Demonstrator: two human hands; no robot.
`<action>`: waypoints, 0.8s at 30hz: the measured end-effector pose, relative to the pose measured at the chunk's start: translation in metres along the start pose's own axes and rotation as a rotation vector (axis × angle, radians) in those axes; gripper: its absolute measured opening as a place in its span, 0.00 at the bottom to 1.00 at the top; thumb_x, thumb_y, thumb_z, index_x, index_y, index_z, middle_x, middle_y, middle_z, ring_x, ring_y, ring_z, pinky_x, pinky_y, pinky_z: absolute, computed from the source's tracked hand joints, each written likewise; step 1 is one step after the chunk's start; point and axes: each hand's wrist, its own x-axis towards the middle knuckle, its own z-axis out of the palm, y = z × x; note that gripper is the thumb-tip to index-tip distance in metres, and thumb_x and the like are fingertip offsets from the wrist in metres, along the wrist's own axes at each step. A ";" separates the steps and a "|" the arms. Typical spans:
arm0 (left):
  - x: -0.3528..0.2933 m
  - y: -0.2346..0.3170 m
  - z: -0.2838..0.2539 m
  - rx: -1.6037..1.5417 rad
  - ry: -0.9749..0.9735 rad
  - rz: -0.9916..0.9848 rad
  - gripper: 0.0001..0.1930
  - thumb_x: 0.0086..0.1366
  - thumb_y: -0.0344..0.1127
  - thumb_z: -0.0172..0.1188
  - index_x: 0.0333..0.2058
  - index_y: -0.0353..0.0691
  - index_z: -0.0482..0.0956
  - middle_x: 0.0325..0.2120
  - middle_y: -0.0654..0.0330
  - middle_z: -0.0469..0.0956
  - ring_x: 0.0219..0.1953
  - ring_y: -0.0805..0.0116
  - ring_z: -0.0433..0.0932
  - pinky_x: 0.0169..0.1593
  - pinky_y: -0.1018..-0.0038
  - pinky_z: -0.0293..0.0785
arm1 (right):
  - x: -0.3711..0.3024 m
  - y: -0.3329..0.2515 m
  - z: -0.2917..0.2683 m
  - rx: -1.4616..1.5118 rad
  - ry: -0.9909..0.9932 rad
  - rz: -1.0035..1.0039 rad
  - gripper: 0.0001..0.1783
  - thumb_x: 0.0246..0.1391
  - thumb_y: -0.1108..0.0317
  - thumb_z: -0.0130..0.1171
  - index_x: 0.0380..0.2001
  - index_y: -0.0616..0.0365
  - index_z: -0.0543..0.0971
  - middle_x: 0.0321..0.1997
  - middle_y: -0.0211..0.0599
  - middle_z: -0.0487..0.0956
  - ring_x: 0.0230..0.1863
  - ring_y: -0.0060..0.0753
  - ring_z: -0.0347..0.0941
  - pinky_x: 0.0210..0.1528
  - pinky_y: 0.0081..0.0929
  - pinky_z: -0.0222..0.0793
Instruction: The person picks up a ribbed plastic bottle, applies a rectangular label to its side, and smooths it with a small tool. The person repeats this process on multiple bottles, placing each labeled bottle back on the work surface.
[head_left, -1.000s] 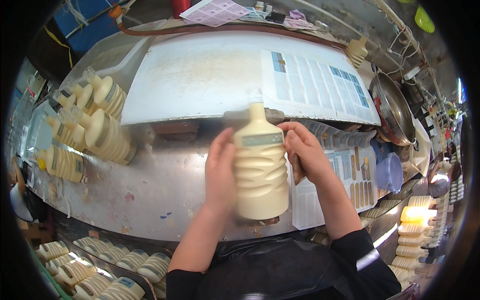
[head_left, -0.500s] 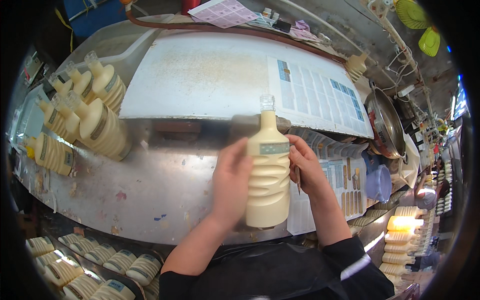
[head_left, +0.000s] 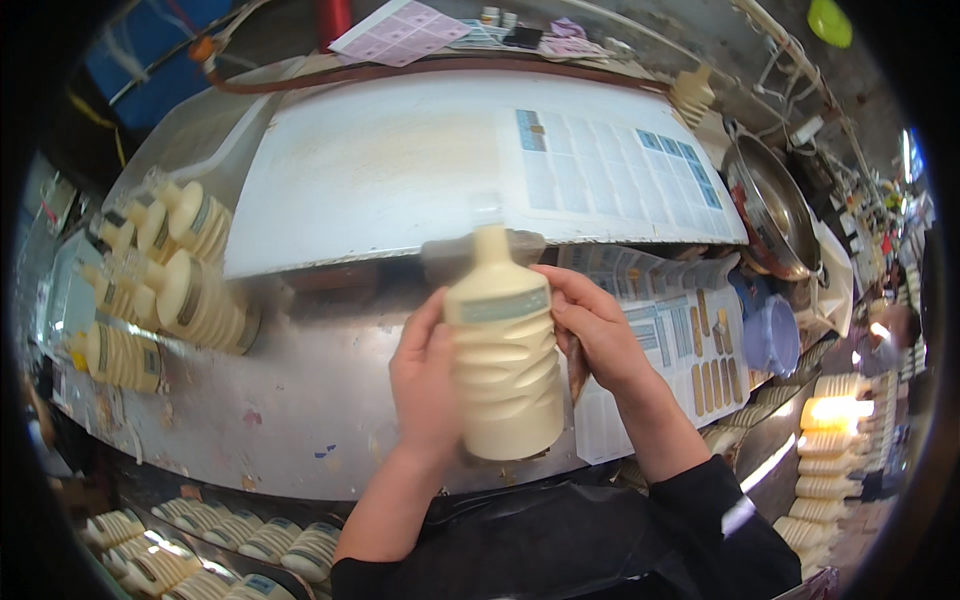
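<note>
A cream-coloured bottle (head_left: 508,400) with wavy ridges stands nearly upright between my hands, tilted a little to the left. A grey-green label band (head_left: 503,306) runs across its shoulder, and its clear threaded neck is blurred. My left hand (head_left: 424,375) is closed along the bottle's left side, slightly smeared by motion. On the other side, my right hand (head_left: 600,335) pinches the label's right end with thumb and fingers. A thin brownish strip or tool (head_left: 576,368) sticks down from under the right fingers; its kind is unclear.
Behind the bottle lies a white board (head_left: 380,170) with a label sheet (head_left: 620,170). More label sheets (head_left: 670,350) lie at right, near a purple tub (head_left: 772,335) and a metal pan (head_left: 775,205). Several bottles (head_left: 190,290) stand at left; others lie in racks (head_left: 270,538) below.
The bottle has moved slightly left in the picture and now leans left. My left hand has come closer around its side. The whole view has shifted a little.
</note>
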 end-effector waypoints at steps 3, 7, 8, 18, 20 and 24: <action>0.002 0.005 0.007 -0.065 -0.001 -0.024 0.19 0.76 0.29 0.49 0.62 0.31 0.73 0.53 0.53 0.80 0.52 0.68 0.80 0.57 0.71 0.78 | -0.001 -0.005 -0.002 -0.094 -0.035 -0.057 0.23 0.69 0.72 0.47 0.66 0.64 0.71 0.39 0.25 0.77 0.36 0.13 0.70 0.42 0.14 0.66; 0.006 -0.007 0.002 -0.105 -0.023 -0.007 0.19 0.78 0.29 0.45 0.63 0.29 0.71 0.56 0.51 0.79 0.55 0.64 0.80 0.59 0.68 0.78 | -0.001 -0.003 -0.003 -0.202 -0.033 -0.189 0.23 0.69 0.70 0.47 0.65 0.64 0.71 0.52 0.33 0.79 0.51 0.22 0.74 0.56 0.22 0.68; 0.007 -0.007 0.003 -0.110 -0.022 -0.007 0.20 0.78 0.29 0.45 0.63 0.29 0.71 0.56 0.51 0.78 0.55 0.64 0.80 0.59 0.67 0.78 | -0.002 -0.009 -0.008 -0.188 -0.101 -0.065 0.23 0.69 0.70 0.47 0.64 0.64 0.71 0.60 0.38 0.76 0.61 0.27 0.71 0.64 0.27 0.65; 0.005 -0.008 0.009 -0.055 0.000 0.015 0.20 0.78 0.29 0.43 0.65 0.29 0.68 0.57 0.49 0.77 0.57 0.61 0.79 0.61 0.64 0.77 | 0.004 0.000 -0.019 -0.120 -0.098 -0.043 0.23 0.68 0.68 0.49 0.64 0.63 0.72 0.58 0.39 0.76 0.59 0.27 0.71 0.63 0.27 0.65; 0.004 -0.004 0.013 -0.032 0.047 0.013 0.20 0.78 0.30 0.43 0.65 0.30 0.67 0.57 0.49 0.77 0.57 0.61 0.79 0.61 0.64 0.77 | 0.011 0.009 -0.021 -0.042 -0.121 -0.020 0.23 0.69 0.67 0.49 0.64 0.63 0.71 0.58 0.38 0.76 0.59 0.26 0.71 0.63 0.27 0.65; 0.007 0.005 0.017 -0.039 0.051 0.001 0.20 0.79 0.34 0.44 0.63 0.31 0.68 0.54 0.52 0.78 0.55 0.62 0.79 0.60 0.64 0.76 | 0.013 0.001 -0.015 -0.063 -0.076 -0.063 0.23 0.69 0.62 0.53 0.62 0.62 0.73 0.57 0.37 0.77 0.58 0.24 0.72 0.61 0.26 0.67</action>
